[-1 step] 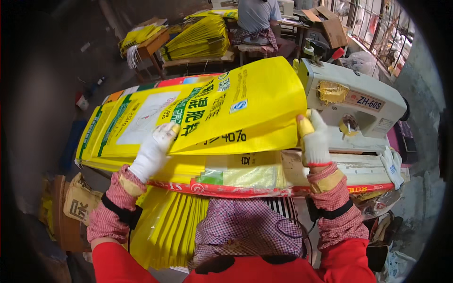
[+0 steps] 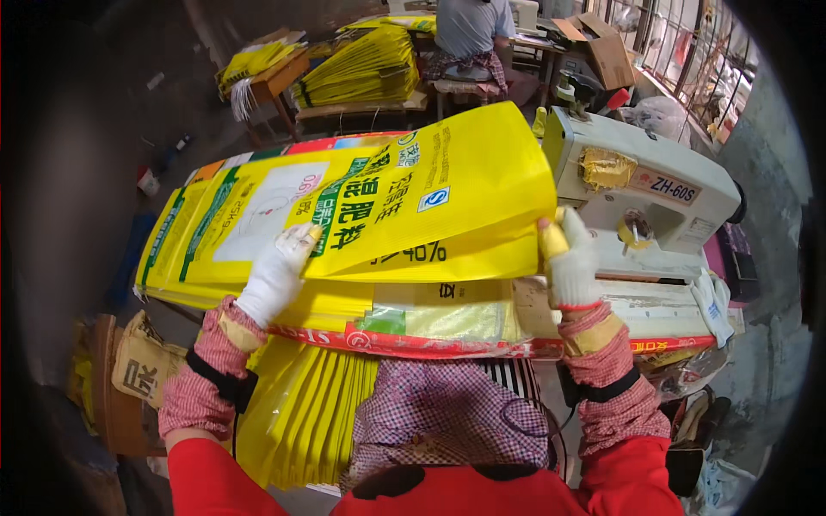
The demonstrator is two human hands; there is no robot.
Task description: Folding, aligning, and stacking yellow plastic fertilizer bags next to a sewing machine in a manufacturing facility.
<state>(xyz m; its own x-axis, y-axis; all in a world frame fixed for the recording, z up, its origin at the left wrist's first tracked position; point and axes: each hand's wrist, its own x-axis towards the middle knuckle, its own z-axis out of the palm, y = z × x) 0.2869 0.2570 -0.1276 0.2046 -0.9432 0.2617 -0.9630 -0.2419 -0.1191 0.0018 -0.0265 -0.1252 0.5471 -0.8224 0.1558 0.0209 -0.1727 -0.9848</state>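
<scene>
A yellow printed woven plastic bag (image 2: 495, 185) spans the worktable, its right end lifted and its layers parted at the lower right. My left hand (image 2: 280, 273), in a white glove with yellow-wrapped fingertips, pinches the near edge around the middle. At the right corner my right hand (image 2: 574, 268), gloved the same way, grips the edge between thumb and fingers. Beneath it, more yellow bags (image 2: 335, 303) lie stacked on the table. Just right of my right hand stands a pale sewing machine (image 2: 650, 185); the bag's raised end hides part of its left side.
Folded yellow bags (image 2: 301, 413) hang in a bundle below the table's red edge (image 2: 404, 341). A cloth (image 2: 712, 305) lies at its right end. A co-worker (image 2: 471, 34) sits beyond, beside another pile of bags (image 2: 366, 73). A cardboard box (image 2: 602, 56) stands at the far right.
The bag's right end and both my hands have shifted very slightly left. My grip on the bag looks the same.
</scene>
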